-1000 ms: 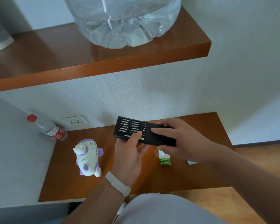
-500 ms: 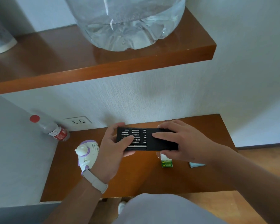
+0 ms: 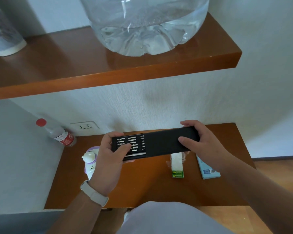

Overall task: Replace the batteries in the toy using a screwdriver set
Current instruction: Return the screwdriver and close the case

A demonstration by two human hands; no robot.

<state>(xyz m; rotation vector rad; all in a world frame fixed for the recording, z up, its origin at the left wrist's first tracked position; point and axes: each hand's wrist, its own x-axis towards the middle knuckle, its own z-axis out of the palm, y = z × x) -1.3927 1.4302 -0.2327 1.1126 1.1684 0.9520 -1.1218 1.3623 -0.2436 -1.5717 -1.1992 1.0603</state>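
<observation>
I hold a black screwdriver set case level above the lower wooden shelf. My right hand grips its black sleeve at the right end. My left hand grips the inner tray at the left end, thumb lying on the rows of silver bits. The tray is slid partly out, with a silver driver handle along its front edge. A white and purple toy lies on the shelf, mostly hidden behind my left hand. A pack of green batteries lies under the case.
A light blue box lies right of the batteries. A red-capped plastic bottle lies at the back left by a wall socket. The upper shelf overhangs, bearing a large water jug and a cup.
The case has turned level and come toward me. My left hand moved from under the tray to its left end, and the tray sits further inside the sleeve than before.
</observation>
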